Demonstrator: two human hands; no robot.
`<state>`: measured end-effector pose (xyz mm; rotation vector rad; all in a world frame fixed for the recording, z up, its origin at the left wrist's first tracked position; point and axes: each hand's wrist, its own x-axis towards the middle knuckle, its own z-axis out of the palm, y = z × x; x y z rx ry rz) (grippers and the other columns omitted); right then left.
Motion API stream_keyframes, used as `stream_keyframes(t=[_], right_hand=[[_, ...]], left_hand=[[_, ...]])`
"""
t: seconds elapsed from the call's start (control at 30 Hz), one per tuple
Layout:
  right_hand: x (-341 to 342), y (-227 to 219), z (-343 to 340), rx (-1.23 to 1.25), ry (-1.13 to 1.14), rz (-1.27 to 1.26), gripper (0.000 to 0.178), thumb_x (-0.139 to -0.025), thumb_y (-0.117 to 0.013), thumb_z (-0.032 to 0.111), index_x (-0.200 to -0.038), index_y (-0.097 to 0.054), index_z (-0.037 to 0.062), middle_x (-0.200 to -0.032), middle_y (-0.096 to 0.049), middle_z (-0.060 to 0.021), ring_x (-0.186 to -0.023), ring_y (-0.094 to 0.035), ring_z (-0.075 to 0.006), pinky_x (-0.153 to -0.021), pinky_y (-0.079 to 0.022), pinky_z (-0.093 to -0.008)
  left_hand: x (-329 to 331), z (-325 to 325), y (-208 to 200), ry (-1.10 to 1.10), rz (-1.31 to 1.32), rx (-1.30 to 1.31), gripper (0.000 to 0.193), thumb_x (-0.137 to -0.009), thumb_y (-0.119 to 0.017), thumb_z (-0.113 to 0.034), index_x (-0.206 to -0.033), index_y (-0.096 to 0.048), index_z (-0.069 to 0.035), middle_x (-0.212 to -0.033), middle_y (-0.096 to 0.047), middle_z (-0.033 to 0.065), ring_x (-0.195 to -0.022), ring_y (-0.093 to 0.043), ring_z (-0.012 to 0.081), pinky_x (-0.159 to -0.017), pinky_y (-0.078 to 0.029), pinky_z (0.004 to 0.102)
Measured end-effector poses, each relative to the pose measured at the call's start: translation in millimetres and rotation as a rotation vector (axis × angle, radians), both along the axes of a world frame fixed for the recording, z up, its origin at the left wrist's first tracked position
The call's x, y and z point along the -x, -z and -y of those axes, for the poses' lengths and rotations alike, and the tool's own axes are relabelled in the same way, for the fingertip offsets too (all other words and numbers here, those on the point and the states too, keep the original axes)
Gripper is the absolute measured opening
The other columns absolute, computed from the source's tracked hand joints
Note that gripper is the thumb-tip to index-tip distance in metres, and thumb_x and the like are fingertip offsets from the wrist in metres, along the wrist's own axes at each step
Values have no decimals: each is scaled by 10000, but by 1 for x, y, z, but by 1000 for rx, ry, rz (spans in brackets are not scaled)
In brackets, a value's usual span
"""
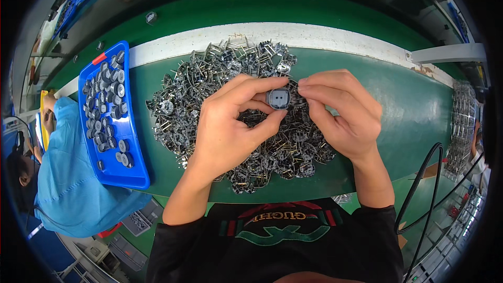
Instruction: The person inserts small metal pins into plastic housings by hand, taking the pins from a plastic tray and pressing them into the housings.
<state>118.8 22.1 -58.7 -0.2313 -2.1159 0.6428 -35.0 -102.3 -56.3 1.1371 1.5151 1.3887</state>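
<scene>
Between the thumb and fingers of my left hand (233,118) is a small grey round plastic part (278,98) with two dark holes in its face. My right hand (346,112) is just to the right of it, thumb and fingertips pinched together near the part's edge. Whatever those right fingertips hold, if anything, is too small to make out. Under both hands spreads a large pile of dark metal and plastic parts (181,105) with thin prongs, lying on the green tabletop (403,115).
A blue tray (123,175) of grey round parts stands at the left. Beside it is a co-worker in a blue garment (78,178). A white rail (335,42) runs along the table's back. At the right hangs a black cable (427,188), near stacked wire-like parts (461,126).
</scene>
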Motion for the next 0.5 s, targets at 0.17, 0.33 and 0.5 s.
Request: stream_keyframes(t=[0.17, 0.33, 0.5], right_hand=[[1, -1, 8, -5, 9, -41, 310, -635, -719, -130, -932, -688, -49, -872, -694, -149, -739, -677, -278, -610, -543, -335], [3, 7, 12, -36, -58, -129, 346, -640, -731, -96, -979, -675, -54, -877, -697, -164, -760, -683, -293, -640, -562, -345], [5, 9, 16, -48, -63, -147, 305, -665, -715, -33, -966, -670, -58, -882, -692, -167, -771, -682, -298, -646, -563, -348]], left_hand=[[-1, -1, 5, -42, -24, -52, 436, -735, -735, 90, -1158, -680, -1, -943, -622, 83, -823, -684, 145, -758, -585, 257], [-1, 1, 1, 58, 146, 2, 469, -732, -729, 120, -1184, -672, 10, -988, -605, 79, -838, -663, 122, -764, -573, 226], [-2, 1, 2, 61, 206, 13, 486, -732, -716, 144, -1199, -667, 18, -987, -588, 68, -844, -647, 110, -768, -566, 213]])
